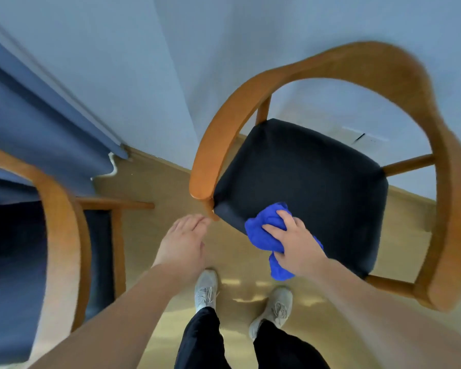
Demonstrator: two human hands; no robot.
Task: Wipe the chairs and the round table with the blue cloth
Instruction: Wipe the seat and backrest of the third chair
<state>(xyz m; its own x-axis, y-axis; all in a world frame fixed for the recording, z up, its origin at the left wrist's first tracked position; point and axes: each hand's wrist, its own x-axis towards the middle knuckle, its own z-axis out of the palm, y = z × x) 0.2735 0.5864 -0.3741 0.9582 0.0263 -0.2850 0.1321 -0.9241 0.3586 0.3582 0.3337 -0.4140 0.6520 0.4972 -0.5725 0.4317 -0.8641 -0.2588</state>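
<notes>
A wooden armchair point(218, 134) with a dark seat cushion point(309, 182) stands in front of me, against the wall. My right hand point(296, 243) presses a bunched blue cloth point(264, 230) onto the near left corner of that seat. My left hand point(184, 241) hovers empty over the floor, its fingers together and pointing at the chair's front left leg. A second wooden armchair point(61, 217) with a dark seat stands at the left edge. The round table is out of view.
A blue curtain point(37, 123) hangs at the left down to the floor. A pale wall point(144, 62) runs behind both chairs. My feet in light shoes point(205, 288) stand on the tan floor between the chairs.
</notes>
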